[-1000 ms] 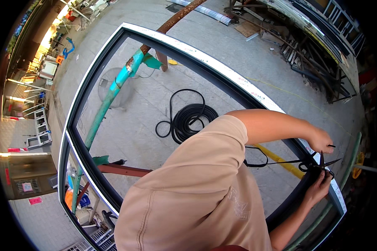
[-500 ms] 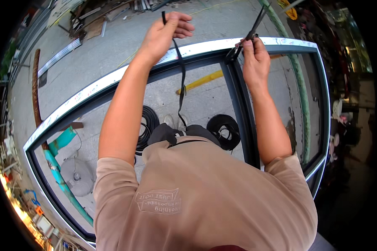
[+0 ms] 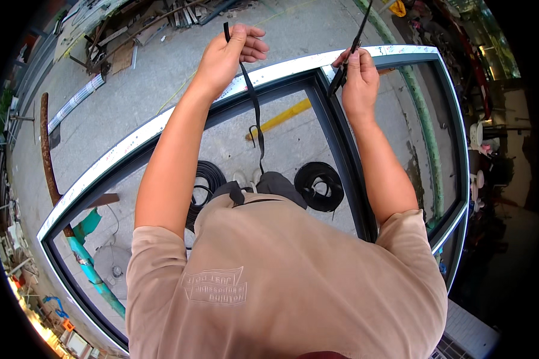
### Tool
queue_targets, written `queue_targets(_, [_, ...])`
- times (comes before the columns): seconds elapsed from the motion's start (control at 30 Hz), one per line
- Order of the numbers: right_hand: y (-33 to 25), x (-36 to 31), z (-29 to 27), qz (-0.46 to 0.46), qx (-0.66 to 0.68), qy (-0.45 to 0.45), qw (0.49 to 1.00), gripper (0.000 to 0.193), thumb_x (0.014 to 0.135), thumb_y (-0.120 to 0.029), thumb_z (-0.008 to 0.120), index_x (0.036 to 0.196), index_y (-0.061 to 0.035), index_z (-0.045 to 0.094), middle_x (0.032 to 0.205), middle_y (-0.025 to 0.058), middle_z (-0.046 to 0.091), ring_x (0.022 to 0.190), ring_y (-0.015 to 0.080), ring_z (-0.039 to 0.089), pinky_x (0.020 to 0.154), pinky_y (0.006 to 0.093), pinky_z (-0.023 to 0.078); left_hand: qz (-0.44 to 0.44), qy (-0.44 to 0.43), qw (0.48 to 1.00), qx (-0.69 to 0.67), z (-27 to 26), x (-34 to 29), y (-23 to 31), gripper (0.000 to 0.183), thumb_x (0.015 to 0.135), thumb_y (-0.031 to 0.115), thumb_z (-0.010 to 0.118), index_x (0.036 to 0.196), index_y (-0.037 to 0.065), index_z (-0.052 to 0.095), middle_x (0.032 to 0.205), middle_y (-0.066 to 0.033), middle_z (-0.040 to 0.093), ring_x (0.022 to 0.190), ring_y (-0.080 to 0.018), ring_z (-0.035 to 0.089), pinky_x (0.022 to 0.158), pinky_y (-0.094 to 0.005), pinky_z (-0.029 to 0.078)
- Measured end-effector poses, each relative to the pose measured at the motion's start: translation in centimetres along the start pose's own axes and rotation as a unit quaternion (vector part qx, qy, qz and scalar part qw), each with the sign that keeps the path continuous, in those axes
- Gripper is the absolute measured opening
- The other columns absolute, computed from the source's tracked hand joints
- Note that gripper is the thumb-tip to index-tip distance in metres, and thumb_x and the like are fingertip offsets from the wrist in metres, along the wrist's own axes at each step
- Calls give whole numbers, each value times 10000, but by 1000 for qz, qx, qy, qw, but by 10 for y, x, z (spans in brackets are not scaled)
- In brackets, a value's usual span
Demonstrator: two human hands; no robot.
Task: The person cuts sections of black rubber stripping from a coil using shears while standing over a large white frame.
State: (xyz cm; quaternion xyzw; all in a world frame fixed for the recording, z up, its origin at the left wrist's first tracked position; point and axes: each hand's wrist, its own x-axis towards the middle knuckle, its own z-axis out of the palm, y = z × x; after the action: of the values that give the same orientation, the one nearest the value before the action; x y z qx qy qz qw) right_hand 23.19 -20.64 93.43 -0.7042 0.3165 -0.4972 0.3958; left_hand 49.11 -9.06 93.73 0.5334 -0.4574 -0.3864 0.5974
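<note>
Pinched between thumb and fingers, the end of a flat black rubber strip point(image 3: 254, 102) is in my left hand point(image 3: 229, 57). The strip hangs down through a large window frame point(image 3: 281, 74), dark with a white-filmed face, toward my lap. My right hand point(image 3: 360, 87) grips what look like dark scissors point(image 3: 357, 37), blades pointing up and away, over the frame's top edge beside the dark crossbar point(image 3: 347, 149). The fingers partly hide the tool's handles. Two coils of black strip lie on the ground, a right coil point(image 3: 306, 179) and a left coil point(image 3: 211, 175).
A green pole point(image 3: 425, 119) runs under the frame's right side. A yellow bar point(image 3: 287, 117) lies on the concrete inside the frame. To the left are a rusty pipe point(image 3: 45, 137) and a teal post point(image 3: 87, 266). Scrap lengths point(image 3: 188, 15) are piled at the far side.
The scissors' blades, apart earlier, now appear together. Both hands shift slightly left in view, along with the frame and ground. The left hand keeps its pinch on the strip.
</note>
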Motion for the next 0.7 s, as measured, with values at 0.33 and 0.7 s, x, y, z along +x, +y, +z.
queue_targets(0.33, [-35,-20,22,98,185,-141,968,129,1098,-84,566,1149,33,586,982,73,706,793,137,707,733,245,585,34,1,999,33,-2,0,-6,593,1167,472,300,1281,11,654,1074,-108,734,975,-173,692,909,-323,552])
queue_targets(0.7, [-38,-20,22,162,128,-197,958,141,981,-40,718,1038,-2,594,1105,144,768,965,165,756,839,277,617,84,-20,994,62,10,-7,-1,590,1171,460,287,1300,14,650,1099,-100,734,1011,-174,692,930,-310,532])
